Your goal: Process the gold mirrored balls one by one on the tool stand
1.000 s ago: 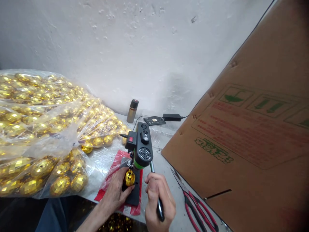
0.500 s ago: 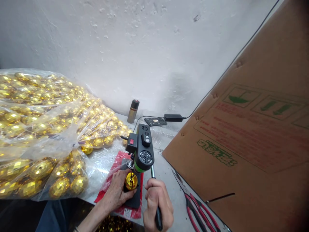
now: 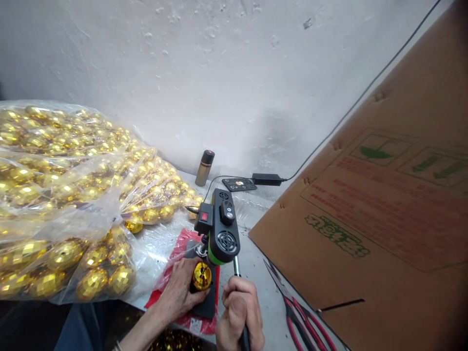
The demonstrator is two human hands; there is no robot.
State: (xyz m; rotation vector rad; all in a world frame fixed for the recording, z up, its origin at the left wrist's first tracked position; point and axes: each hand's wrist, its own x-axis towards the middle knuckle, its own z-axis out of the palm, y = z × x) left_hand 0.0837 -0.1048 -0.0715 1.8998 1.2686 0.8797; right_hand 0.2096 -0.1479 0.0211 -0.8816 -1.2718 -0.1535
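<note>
My left hand is closed around a shiny gold faceted ball, thumb on its near side and fingers on the far side. The ball sits over the dark base of a small black and green bench machine, just in front of its head. My right hand is wrapped round the black grip of a metal lever that comes out at the machine's right side. Red plastic film lies under the base.
Clear bags of gold balls fill the left. A spray can, a black patterned card and a power adapter stand by the wall. At right are red-handled long-nose pliers and a big cardboard box.
The whole view has shifted slightly, so things appear a little further right. Both hands keep their holds on the ball and the lever grip.
</note>
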